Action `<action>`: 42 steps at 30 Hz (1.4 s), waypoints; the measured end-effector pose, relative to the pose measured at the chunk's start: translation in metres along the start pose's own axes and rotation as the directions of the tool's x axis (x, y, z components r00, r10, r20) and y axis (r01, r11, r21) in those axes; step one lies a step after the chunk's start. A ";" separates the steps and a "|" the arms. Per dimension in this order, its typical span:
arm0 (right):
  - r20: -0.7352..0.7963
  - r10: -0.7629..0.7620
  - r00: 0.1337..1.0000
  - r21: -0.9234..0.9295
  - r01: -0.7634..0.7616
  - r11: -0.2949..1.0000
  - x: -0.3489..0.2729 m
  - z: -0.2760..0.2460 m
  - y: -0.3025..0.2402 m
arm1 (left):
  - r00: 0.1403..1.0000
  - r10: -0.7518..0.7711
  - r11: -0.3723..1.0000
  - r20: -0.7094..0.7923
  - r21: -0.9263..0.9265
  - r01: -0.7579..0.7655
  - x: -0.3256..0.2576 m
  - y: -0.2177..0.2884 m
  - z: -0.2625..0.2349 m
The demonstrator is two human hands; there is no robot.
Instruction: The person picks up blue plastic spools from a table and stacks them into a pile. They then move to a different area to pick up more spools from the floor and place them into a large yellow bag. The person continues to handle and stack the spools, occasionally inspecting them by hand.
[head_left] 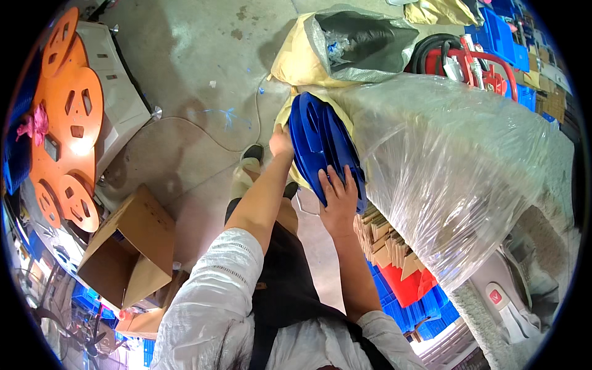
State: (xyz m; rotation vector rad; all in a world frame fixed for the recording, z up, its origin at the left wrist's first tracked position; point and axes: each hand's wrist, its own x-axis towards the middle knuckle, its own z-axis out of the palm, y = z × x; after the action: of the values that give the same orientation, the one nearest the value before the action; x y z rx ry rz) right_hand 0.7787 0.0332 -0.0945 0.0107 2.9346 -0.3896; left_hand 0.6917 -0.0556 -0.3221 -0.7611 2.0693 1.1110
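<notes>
A stack of curved blue plastic panels (316,132) stands in front of me, nested together, with pale yellow sack material (285,110) showing around its edges. My left hand (282,140) is closed at the stack's left side, its fingers curled on the sack's edge; the fingertips are partly hidden. On the near right part of the panels lies my right hand (339,200), fingers stretched and apart, touching the blue surface. Its thumb is out of sight.
Just beyond is an open yellow sack (296,58) with a silvery lining. Clear plastic film (425,160) covers a bulky load on the right. Folded cardboard (385,240) sits below it. An open carton (132,246) and an orange rack (68,117) stand left; a cable (209,137) crosses the floor.
</notes>
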 end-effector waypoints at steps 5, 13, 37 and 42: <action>0.009 0.205 0.979 -0.103 -0.203 0.974 -0.015 -0.017 -0.005 | 0.967 0.164 0.975 -0.196 -0.119 -0.189 -0.019 0.003 -0.001; -0.134 0.322 0.937 0.022 -0.322 0.946 -0.082 -0.023 -0.001 | 0.913 0.385 0.923 0.134 -0.030 -0.384 -0.123 -0.045 -0.052; 0.374 0.803 0.463 0.894 -0.410 -0.180 -0.119 0.181 0.124 | 0.915 0.198 0.442 0.351 -0.866 0.236 -0.109 -0.136 -0.083; 0.418 0.767 0.486 0.793 -0.608 -0.047 -0.119 0.199 0.156 | 0.898 0.225 0.628 0.377 -0.761 0.162 -0.112 -0.163 -0.087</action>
State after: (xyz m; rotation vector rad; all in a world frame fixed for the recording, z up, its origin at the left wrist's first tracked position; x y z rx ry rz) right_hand 0.9360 0.1341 -0.3021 1.6881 1.8688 -1.7039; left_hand 0.8568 -0.1872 -0.2772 -0.7488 1.1480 2.0455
